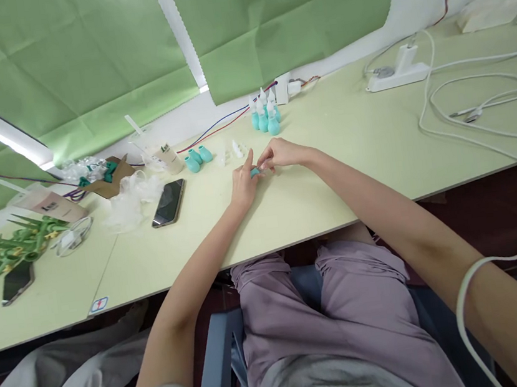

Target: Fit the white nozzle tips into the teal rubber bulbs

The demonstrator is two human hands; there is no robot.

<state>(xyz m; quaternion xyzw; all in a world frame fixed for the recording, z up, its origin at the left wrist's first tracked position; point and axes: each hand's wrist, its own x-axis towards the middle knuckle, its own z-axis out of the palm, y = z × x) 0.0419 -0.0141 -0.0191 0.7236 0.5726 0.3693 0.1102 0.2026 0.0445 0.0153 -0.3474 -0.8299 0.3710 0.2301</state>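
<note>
My left hand [243, 185] is closed around a small teal rubber bulb [254, 172], its index finger pointing up; most of the bulb is hidden. My right hand [280, 153] pinches at the bulb's end, and what lies between its fingertips is too small to make out. Just beyond my hands lie small white nozzle pieces [237, 149]. To their left stand three teal bulbs [192, 163] without tips. Behind my right hand is a group of several teal bulbs with white nozzles [272, 122], standing upright.
A phone [168, 202], crumpled plastic bag [130, 200], drink cup [167, 157] and open cardboard box [110, 179] are to the left. A power strip [398, 76] and white cable [483, 144] lie right; the cable crosses over my right arm. Another person's legs [74, 379] show lower left.
</note>
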